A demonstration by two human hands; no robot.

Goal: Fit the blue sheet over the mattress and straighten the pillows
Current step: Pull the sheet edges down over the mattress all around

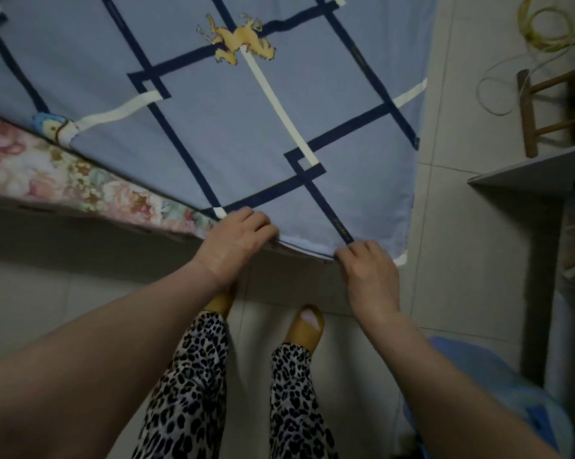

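Observation:
The blue sheet (233, 120), patterned with navy and white bands and a yellow horse print, lies spread over the mattress. The floral mattress side (64, 173) shows uncovered along the left. My left hand (236, 240) grips the sheet's near edge with curled fingers, at the mattress edge. My right hand (369, 270) pinches the same edge close to the bed's near right corner, where the sheet hangs down. No pillows are in view.
I stand on a pale tiled floor (445, 226) at the bed's edge, in sandals. A wooden stool (544, 104) and a coil of yellow cord (544, 31) are at the upper right. A grey shelf (528, 173) juts in at right, with a blue object (511, 392) below.

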